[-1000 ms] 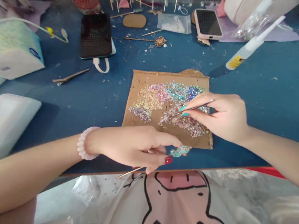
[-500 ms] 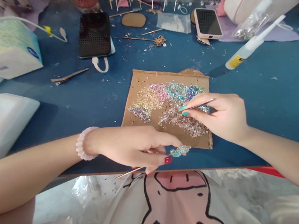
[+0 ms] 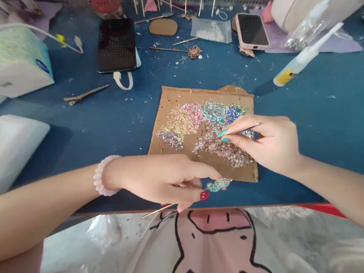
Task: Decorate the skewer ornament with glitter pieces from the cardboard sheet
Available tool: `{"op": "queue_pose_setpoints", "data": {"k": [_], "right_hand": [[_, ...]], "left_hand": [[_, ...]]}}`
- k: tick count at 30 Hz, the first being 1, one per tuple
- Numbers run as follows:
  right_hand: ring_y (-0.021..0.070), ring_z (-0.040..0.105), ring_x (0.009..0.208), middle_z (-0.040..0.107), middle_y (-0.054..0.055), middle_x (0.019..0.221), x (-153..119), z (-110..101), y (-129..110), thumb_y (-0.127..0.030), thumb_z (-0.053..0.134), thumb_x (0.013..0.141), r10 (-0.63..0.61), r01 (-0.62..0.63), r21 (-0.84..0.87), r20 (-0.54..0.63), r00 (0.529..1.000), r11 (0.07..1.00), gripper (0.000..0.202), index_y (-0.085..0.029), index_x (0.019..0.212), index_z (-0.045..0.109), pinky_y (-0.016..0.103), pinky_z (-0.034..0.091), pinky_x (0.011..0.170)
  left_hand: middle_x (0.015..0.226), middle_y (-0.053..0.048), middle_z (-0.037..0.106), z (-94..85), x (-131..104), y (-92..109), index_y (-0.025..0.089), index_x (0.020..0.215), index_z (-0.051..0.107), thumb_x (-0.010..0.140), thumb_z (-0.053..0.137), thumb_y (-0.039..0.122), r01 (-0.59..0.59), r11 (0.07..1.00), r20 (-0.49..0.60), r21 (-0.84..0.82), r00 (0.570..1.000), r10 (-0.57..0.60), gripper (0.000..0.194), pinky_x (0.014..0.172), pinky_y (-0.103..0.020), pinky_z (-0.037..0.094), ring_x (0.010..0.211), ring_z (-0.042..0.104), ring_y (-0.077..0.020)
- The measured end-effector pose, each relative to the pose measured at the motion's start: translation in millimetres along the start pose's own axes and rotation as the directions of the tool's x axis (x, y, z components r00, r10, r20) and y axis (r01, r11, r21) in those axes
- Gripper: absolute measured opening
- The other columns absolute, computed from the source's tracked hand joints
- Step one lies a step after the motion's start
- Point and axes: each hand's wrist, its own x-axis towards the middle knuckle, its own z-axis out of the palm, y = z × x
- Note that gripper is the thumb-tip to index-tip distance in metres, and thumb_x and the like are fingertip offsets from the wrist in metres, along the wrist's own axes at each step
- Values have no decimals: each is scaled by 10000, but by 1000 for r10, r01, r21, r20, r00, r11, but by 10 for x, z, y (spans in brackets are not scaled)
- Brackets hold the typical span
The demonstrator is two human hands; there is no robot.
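Note:
My left hand (image 3: 169,181) pinches a hairpin (image 3: 219,185) whose head is covered in turquoise stones; its thin gold stick comes out below the fingers toward the table's front edge. Between the thumb and fingers of my right hand (image 3: 269,142) is a pair of tweezers (image 3: 246,129), tips pointing down-left into the rhinestones. Whether the tips grip a stone is too small to tell. Loose rhinestones (image 3: 191,117) in yellow, pink, teal, blue and mauve groups lie on a cardboard sheet (image 3: 199,162) under both hands.
Behind the cardboard are a black phone (image 3: 115,45), a pink-edged phone (image 3: 252,30) and a bag of white beads (image 3: 211,30). A glue bottle (image 3: 286,77) stands at right. An alligator clip (image 3: 86,94) and a tissue box (image 3: 12,61) are at left.
The view has shifted very slightly. My right hand and the tweezers have moved a touch left over the rhinestones; my left hand keeps its hold on the hairpin.

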Motion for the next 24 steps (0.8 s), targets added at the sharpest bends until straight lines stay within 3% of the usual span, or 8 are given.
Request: {"op": "queue_pose_setpoints", "data": {"k": [6, 12, 24], "right_hand": [[153, 711, 718, 741, -14, 755, -35, -10, -13, -167, 679, 848, -80, 77, 125, 25, 996, 989, 84, -243, 815, 678, 281, 561, 627], [158, 703, 718, 733, -1, 760, -44, -20, -53, -135, 685, 840, -238, 206, 214, 137, 961, 955, 108, -235, 849, 645, 333, 575, 707], [158, 703, 723, 732, 6, 758, -43, -9, -38, -148, 663, 857, -218, 181, 238, 139, 966, 954, 91, -236, 841, 647, 324, 577, 695]], "left_hand": [[664, -45, 692, 23, -17, 18, 95, 1288, 465, 971, 388, 154, 4, 999, 7, 37, 1000, -4, 331, 455, -181, 427, 466, 565, -115], [499, 62, 501, 60, -23, 26, 83, 1245, 533, 880, 431, 83, -48, 965, -29, 257, 998, 57, 379, 422, -243, 287, 396, 351, -108], [518, 47, 569, 55, -12, 39, 125, 1208, 525, 879, 428, 73, -49, 974, -29, 222, 998, 57, 347, 431, -215, 314, 404, 402, -103]]}}
